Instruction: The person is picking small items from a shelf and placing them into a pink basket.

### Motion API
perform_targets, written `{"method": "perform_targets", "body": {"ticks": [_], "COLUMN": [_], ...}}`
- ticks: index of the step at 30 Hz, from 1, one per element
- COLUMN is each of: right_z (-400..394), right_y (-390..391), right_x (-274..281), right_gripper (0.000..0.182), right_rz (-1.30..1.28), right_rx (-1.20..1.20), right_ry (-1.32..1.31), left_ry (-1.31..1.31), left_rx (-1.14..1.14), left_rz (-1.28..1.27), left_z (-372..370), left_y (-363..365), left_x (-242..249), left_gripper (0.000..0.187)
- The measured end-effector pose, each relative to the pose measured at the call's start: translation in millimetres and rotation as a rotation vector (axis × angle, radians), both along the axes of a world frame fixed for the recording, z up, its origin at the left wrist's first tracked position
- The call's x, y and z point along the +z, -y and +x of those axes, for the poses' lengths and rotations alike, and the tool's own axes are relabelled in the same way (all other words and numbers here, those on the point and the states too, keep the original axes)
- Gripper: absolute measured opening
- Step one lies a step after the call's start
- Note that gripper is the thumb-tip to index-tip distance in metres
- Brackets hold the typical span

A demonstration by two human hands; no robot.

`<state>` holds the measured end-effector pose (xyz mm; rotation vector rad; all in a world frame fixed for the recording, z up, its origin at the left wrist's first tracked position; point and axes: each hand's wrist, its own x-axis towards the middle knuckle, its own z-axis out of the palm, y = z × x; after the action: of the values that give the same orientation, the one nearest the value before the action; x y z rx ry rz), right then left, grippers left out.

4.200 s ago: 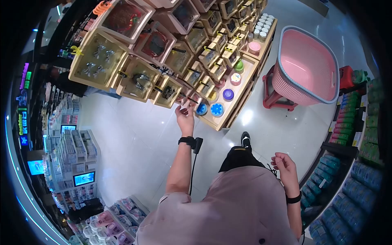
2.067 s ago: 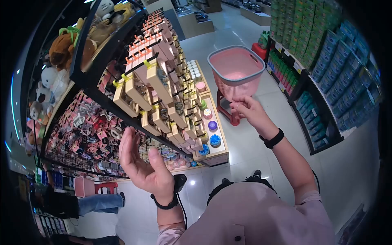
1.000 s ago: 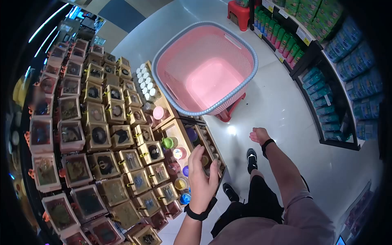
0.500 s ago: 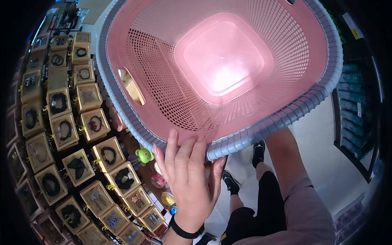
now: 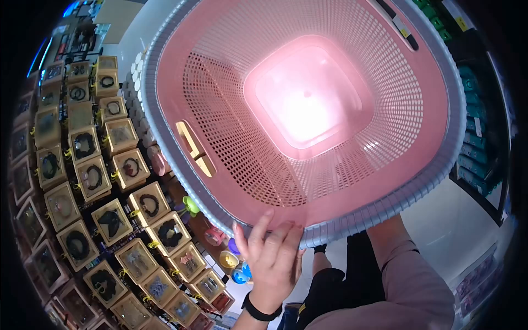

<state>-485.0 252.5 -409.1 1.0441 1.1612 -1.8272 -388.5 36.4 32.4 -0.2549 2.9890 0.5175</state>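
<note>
A large pink laundry basket point(image 5: 324, 190) with mesh sides and a wide blue-grey ribbed rim fills the upper middle of the head view. Its inside faces me, and nothing lies on its bright square bottom. My left hand point(image 5: 272, 250), with a black band at the wrist, is closed over the near rim. The fingertips reach onto the inner wall and the thumb is mostly hidden. My right forearm point(image 5: 388, 234) goes up behind the basket at the lower right. The right hand itself is hidden by the basket.
Several small wooden display boxes point(image 5: 91, 179) with bracelets and hair ties cover the left side. Small colourful items, a green one point(image 5: 191, 205) among them, sit beside the rim. Teal packages point(image 5: 474, 151) hang on a shelf at right. My legs and pale floor point(image 5: 434, 220) show below.
The basket has shifted down and slightly right in view, so both handle slots now show more. My left hand has moved down and right with the rim, its fingers curled more over it.
</note>
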Motion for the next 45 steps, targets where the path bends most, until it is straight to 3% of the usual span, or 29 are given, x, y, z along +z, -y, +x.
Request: {"method": "perform_targets", "body": {"ticks": [11, 21, 33, 42, 45], "right_z": [180.4, 305.7, 335.8, 299.9, 288.5], "right_y": [-104.1, -123.2, -161.5, -243.4, -243.0], "right_x": [25.8, 26.1, 54.5, 102.6, 164.2], "right_gripper": [0.025, 0.02, 0.014, 0.012, 0.016], "right_rz": [0.126, 0.146, 0.092, -0.041, 0.259], "right_rx": [-0.05, -0.134, 0.066, 0.323, 0.553], "right_ry": [0.088, 0.065, 0.1, 0.077, 0.026], "left_ry": [0.074, 0.021, 0.001, -0.146, -0.226], "left_rx": [-0.172, -0.317, -0.316, -0.107, -0.029], "left_rz": [0.069, 0.123, 0.163, 0.282, 0.334], "left_z": [140.6, 223.8, 254.1, 273.7, 296.6], "left_y": [-59.9, -60.1, -54.6, -59.0, -48.8], "left_x": [5.5, 4.9, 5.9, 91.9, 114.3], "left_gripper": [0.035, 0.043, 0.042, 0.047, 0.048]}}
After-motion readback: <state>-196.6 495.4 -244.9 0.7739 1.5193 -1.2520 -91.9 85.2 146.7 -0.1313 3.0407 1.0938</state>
